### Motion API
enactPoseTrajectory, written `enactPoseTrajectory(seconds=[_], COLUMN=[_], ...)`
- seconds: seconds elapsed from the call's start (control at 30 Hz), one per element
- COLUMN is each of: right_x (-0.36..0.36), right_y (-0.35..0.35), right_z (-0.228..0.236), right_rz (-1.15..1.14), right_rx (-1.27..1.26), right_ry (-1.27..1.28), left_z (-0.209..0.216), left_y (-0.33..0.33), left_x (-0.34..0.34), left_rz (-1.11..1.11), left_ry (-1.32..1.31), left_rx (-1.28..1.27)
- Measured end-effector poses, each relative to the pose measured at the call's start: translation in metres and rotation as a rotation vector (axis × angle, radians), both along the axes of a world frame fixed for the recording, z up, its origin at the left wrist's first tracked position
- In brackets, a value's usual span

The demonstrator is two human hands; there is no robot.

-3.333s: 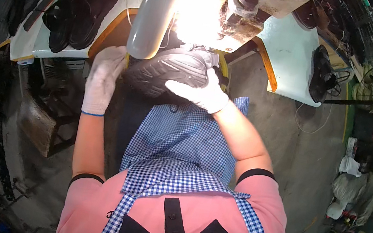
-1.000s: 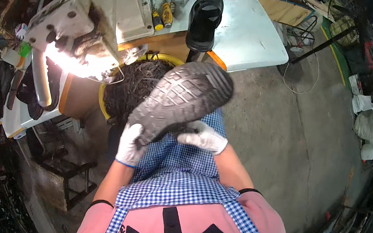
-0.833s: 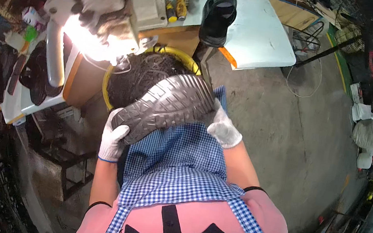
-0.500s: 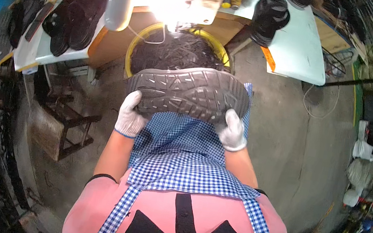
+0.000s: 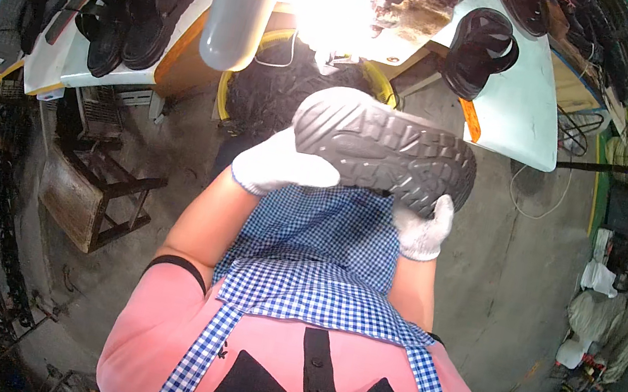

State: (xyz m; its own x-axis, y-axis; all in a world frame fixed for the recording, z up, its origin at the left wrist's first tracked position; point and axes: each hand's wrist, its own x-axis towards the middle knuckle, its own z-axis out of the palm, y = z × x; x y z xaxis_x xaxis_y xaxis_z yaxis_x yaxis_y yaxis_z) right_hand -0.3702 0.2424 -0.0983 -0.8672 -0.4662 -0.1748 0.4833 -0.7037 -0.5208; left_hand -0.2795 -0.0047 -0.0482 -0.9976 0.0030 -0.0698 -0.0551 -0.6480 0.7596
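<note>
A dark grey shoe sole (image 5: 389, 150) is held up in front of my apron, its treaded underside facing me. Any upper behind it is hidden. My left hand (image 5: 283, 165), in a white glove, grips the left end, with the thumb stretched along the lower edge. At the lower right edge, my gloved right hand (image 5: 422, 230) holds the sole with the thumb up on the tread; its other fingers are mostly behind. The sole slopes down slightly to the right.
Beyond the sole, a yellow-rimmed tub (image 5: 224, 96) holds dark scraps under a bright lamp (image 5: 238, 6). Black sandals (image 5: 164, 10) lie on the left table, and another sandal pair (image 5: 480, 53) on the right table (image 5: 515, 126). A wooden stool (image 5: 75, 192) stands at left.
The sole has shifted to the right and tilted, its right end lower. My left hand has moved right and up, its thumb now along the edge. The right hand has moved slightly right.
</note>
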Motion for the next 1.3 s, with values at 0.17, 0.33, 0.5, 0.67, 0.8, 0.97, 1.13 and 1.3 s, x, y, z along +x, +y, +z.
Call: enactPoseTrajectory(seconds=[0.17, 0.33, 0.5, 0.67, 0.8, 0.97, 1.13, 1.3], right_x=[-0.035, -0.031, -0.020, -0.013, -0.005, 0.000, 0.006, -0.001], right_y=[0.005, 0.006, 0.007, -0.007, -0.032, -0.056, -0.101, -0.117], right_z=[-0.001, 0.009, 0.029, 0.039, 0.055, 0.007, 0.029, 0.056], right_rz=[-0.044, 0.018, 0.028, 0.079, 0.089, -0.019, 0.247, 0.425], right_rx=[-0.064, -0.184, 0.089, 0.178, 0.295, 0.386, 0.232, 0.288], right_ry=[0.004, 0.124, 0.206, 0.201, 0.121, 1.041, 0.518, 0.587], left_z=[0.018, 0.027, 0.033, 0.015, 0.013, 0.007, -0.026, -0.042], left_y=[-0.007, -0.019, -0.020, -0.027, -0.036, -0.058, -0.097, -0.081], left_x=[-0.034, -0.031, -0.027, -0.009, 0.010, 0.037, 0.061, 0.074], left_rz=[-0.100, -0.128, -0.078, 0.062, 0.146, 0.288, 0.358, 0.428], left_ry=[0.164, 0.137, 0.179, 0.127, 0.063, 0.044, 0.036, 0.101], left_rx=[-0.089, -0.008, 0.001, 0.084, 0.204, 0.337, 0.392, 0.522])
